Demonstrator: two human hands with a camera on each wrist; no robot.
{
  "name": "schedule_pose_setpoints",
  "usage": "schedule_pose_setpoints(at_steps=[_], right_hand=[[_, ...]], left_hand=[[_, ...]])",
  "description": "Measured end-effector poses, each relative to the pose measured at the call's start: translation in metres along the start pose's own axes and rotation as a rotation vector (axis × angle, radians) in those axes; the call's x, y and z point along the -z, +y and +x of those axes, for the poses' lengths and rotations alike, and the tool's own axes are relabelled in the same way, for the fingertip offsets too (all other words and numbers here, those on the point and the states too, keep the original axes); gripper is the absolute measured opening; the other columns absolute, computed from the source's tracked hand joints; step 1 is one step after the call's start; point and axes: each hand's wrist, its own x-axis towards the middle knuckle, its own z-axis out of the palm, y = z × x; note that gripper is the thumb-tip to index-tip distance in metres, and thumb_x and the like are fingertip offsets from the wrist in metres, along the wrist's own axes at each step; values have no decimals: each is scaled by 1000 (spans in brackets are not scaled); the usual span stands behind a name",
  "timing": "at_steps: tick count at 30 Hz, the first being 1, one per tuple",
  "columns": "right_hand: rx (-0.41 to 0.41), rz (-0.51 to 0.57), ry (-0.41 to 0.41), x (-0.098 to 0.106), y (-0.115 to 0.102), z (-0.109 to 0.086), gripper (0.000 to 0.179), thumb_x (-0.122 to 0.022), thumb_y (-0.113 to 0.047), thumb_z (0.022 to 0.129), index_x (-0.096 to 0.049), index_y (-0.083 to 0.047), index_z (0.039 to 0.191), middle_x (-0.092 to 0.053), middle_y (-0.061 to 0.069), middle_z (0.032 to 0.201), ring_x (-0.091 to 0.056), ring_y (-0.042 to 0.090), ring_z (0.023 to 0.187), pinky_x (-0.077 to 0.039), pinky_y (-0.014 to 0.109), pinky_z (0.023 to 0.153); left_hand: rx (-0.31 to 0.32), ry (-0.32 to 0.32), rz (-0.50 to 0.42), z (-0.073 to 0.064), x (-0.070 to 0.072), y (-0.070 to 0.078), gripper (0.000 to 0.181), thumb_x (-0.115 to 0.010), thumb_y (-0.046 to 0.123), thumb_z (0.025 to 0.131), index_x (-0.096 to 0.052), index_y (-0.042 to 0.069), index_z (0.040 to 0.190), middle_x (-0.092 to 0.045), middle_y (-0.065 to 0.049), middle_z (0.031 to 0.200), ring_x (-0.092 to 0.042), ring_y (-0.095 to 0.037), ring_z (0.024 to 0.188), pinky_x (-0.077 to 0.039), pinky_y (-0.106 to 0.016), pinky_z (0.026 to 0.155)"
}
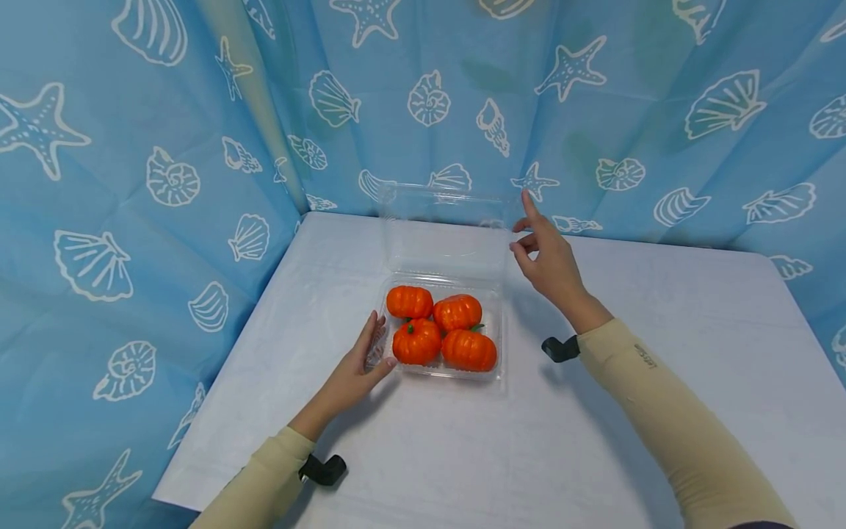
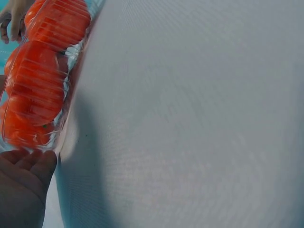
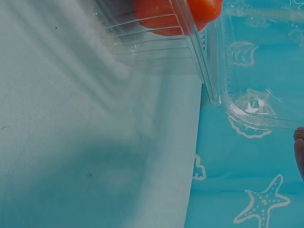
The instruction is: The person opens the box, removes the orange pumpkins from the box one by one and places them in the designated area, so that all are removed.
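A clear plastic clamshell container (image 1: 500, 323) rests on the white table with its lid (image 1: 443, 197) raised at the back. Inside its base lie several small orange pumpkins (image 1: 416, 342), ribbed and glossy, some with green stems. My left hand (image 1: 353, 375) touches the base's left side, fingers along the wall and thumb by the front corner. In the left wrist view its fingertips (image 2: 42, 164) are right at the container's end. My right hand (image 1: 548, 257) is beside the lid's right edge, index finger extended upward and the other fingers loosely bent.
A blue curtain (image 1: 423, 139) with white shells and starfish hangs behind the table and along its left side. White cloth covers the table (image 1: 661, 330). Both wrists carry a small black camera mount, such as the right one (image 1: 560, 350).
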Motion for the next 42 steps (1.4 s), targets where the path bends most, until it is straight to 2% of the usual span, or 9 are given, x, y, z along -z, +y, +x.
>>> schedule_pose_setpoints(at_steps=[8,15,20,29,42], right_hand=[[-43,19,-46,-4,3,2,97,-67,0,95,-6,-24,166,-54,18,125,-67,29,92,-58,47,91],[-101,62,-115,-10,11,1,99,-68,2,94,-4,-24,165,-47,19,140,-66,29,97,-56,46,94],[-134,97,-168,-13,15,-1,98,-69,3,93,-7,-18,165,-40,20,149,-65,30,98,-56,48,94],[-204,155,-284,-19,24,-5,101,-71,0,93,-3,-19,165,-25,16,162,-62,29,100,-55,48,97],[-285,122,-404,-21,33,-9,80,-65,-10,100,-16,-4,163,-34,22,157,-59,34,107,-51,51,102]], left_hand=[[-11,12,-25,0,-2,-1,90,-68,14,97,-8,7,164,-26,-16,166,-29,-35,151,-16,-57,122],[-3,-1,-14,-2,0,1,89,-67,22,99,-9,11,165,-26,-9,167,-29,-29,152,-15,-53,123],[6,2,-12,-2,-1,0,88,-67,24,99,-9,12,165,-27,-9,167,-28,-29,152,-14,-54,123],[11,-8,-7,-4,0,2,88,-67,25,100,-9,10,165,-26,-9,167,-28,-28,152,-14,-53,123],[22,7,-18,-4,0,3,91,-70,19,96,-10,12,165,-29,-11,166,-30,-31,151,-17,-55,122]])
